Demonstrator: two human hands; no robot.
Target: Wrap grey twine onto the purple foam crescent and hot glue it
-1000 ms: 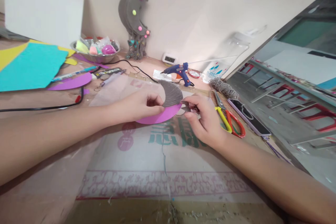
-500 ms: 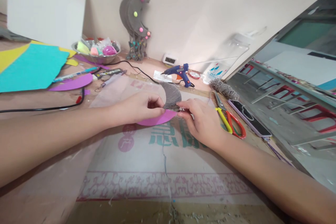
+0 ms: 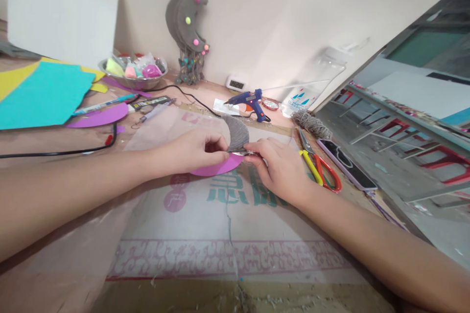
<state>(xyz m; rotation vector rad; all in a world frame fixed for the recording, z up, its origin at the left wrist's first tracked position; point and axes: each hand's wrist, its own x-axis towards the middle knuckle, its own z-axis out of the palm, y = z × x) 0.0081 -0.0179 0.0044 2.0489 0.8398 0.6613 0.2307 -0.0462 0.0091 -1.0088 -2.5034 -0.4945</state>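
Observation:
A crescent-shaped purple sheet (image 3: pixel 215 167) is held just above a printed plastic sheet, its far part covered by closely wound grey yarn (image 3: pixel 238 132). My left hand (image 3: pixel 198 149) is closed, pinching the crescent between thumb and fingers at its inner side. On the other side, my right hand (image 3: pixel 281 166) is closed with thumb and forefinger together at the edge where the winding ends. Grey strands show at those fingertips, though the fingers partly hide them.
Behind the hands lies a blue glue gun (image 3: pixel 249 101). Scissors (image 3: pixel 319 166), a phone (image 3: pixel 347 164) and a grey yarn bundle (image 3: pixel 312 123) sit at right. Coloured sheets (image 3: pixel 44 93) and a metal bowl (image 3: pixel 134 80) are at left. A decorated grey moon (image 3: pixel 187 22) hangs on the wall.
The grey winding on the crescent looks smoother and slightly turned. Both hands keep nearly the same place, and the whole view has shifted a little.

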